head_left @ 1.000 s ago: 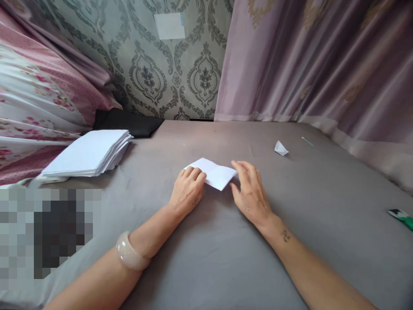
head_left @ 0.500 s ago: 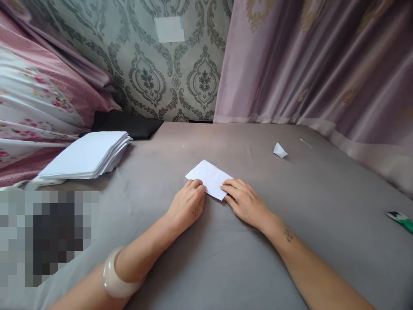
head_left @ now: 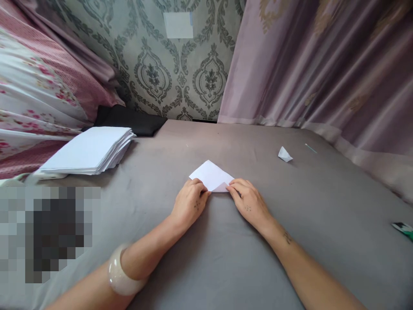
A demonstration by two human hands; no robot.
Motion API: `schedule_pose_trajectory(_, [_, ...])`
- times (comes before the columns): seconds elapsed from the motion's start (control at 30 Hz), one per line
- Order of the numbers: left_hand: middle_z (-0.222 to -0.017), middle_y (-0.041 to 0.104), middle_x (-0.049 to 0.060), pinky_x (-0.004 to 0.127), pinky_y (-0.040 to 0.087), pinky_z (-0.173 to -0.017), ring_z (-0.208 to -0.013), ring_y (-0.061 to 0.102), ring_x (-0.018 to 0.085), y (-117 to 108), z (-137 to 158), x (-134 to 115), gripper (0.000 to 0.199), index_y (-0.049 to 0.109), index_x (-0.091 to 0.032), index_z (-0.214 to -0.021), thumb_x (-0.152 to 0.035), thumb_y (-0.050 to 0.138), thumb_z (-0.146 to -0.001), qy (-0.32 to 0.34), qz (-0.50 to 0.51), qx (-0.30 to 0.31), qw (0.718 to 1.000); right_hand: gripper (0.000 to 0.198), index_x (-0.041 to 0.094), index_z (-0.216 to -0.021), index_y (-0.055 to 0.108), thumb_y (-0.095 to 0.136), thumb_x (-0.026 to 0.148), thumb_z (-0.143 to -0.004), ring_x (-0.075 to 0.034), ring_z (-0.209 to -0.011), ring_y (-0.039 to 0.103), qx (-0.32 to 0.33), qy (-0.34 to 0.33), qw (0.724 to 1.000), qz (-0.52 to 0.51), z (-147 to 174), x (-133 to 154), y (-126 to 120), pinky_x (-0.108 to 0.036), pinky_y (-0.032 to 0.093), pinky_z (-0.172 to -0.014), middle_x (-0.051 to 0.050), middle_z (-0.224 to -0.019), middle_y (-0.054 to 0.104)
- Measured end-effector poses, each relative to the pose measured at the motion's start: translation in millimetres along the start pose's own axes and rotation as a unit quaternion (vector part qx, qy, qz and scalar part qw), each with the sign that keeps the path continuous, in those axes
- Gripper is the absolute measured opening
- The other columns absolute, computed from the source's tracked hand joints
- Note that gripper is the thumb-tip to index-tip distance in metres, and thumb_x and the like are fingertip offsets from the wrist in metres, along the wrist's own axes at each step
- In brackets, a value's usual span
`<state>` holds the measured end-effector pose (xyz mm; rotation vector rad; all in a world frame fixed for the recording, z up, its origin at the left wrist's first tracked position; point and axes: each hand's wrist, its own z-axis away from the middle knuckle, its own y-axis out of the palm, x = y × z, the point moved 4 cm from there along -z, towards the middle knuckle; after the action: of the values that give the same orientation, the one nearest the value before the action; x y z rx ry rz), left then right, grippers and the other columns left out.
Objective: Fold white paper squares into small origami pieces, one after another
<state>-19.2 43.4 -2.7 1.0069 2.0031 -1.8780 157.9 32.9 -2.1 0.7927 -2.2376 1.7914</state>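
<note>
A small white sheet of paper [head_left: 211, 173] lies on the grey cloth in front of me, its near corner folded up over itself. My left hand [head_left: 192, 200] is closed on the paper's left near edge, thumb and fingers at the crease. At the right end of the fold, my right hand [head_left: 248, 198] pinches the paper between thumb and fingers. Part of the sheet is hidden under both hands. A pale bangle [head_left: 121, 271] circles my left forearm.
A thick stack of white paper [head_left: 88, 148] lies at the left, by a black flat item [head_left: 138, 122]. To the right are a small folded paper piece [head_left: 285, 154], a thin stick [head_left: 310, 148] and a green-and-black object [head_left: 403, 230]. Curtains [head_left: 274, 64] hang behind.
The paper's near corner, which pointed toward me, is now turned up and folded over the sheet. My hands stay on it, and the view has shifted slightly.
</note>
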Motion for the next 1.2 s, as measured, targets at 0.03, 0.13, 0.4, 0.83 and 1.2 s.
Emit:
schedule_pose_trajectory(0.03, [-0.088,0.062,0.006,0.033,0.044,-0.08,-0.088,0.055,0.021,-0.3,-0.6,-0.1,0.015,0.066,-0.017,-0.079,-0.021,0.053,-0.085,-0.004,0.002,-0.001,1.0,0.026,0.02,-0.085,0.065,0.042,0.029,-0.094,-0.019,-0.094,0.055,-0.003,0.003,1.0,0.006,-1.6,0.5,0.5,-0.032,0.044,-0.085,-0.005,-0.1,0.064])
schedule_pose_trajectory(0.13, [-0.086,0.063,0.006,0.033,0.044,-0.079,-0.087,0.055,0.021,-0.2,-2.8,1.0,0.016,0.066,-0.017,-0.076,-0.021,0.053,-0.085,-0.013,0.009,-0.004,1.0,0.027,0.019,-0.084,0.063,0.04,0.029,-0.095,-0.019,-0.094,0.055,-0.002,0.018,0.999,0.032,-6.9,2.0,1.8,-0.031,0.043,-0.083,-0.006,-0.096,0.063])
schedule_pose_trajectory(0.4, [-0.088,0.061,0.008,0.035,0.044,-0.082,-0.088,0.054,0.022,5.1,-5.8,6.3,0.02,0.066,-0.016,-0.078,-0.025,0.05,-0.087,-0.029,0.021,-0.018,0.999,0.027,0.016,-0.087,0.057,0.036,0.031,-0.097,-0.021,-0.093,0.056,0.029,0.049,0.984,0.167,-19.6,4.2,9.3,-0.03,0.042,-0.074,-0.008,-0.096,0.059])
schedule_pose_trajectory(0.83, [-0.09,0.053,0.009,0.036,0.044,-0.081,-0.09,0.049,0.022,11.4,-7.3,9.1,0.017,0.059,-0.015,-0.079,-0.026,0.05,-0.088,-0.03,0.004,-0.038,0.999,0.026,0.013,-0.09,0.057,0.039,0.032,-0.095,-0.021,-0.089,0.056,0.042,0.081,0.973,0.211,-27.5,7.4,12.0,-0.03,0.042,-0.071,-0.01,-0.096,0.057])
schedule_pose_trajectory(1.2, [-0.095,0.048,0.008,0.036,0.044,-0.08,-0.091,0.045,0.022,11.8,-6.4,11.5,0.016,0.054,-0.016,-0.078,-0.027,0.049,-0.088,-0.008,0.005,-0.048,0.999,0.026,0.014,-0.088,0.057,0.041,0.033,-0.094,-0.021,-0.087,0.057,0.052,0.08,0.973,0.208,-29.0,2.7,15.8,-0.031,0.043,-0.072,-0.01,-0.093,0.056])
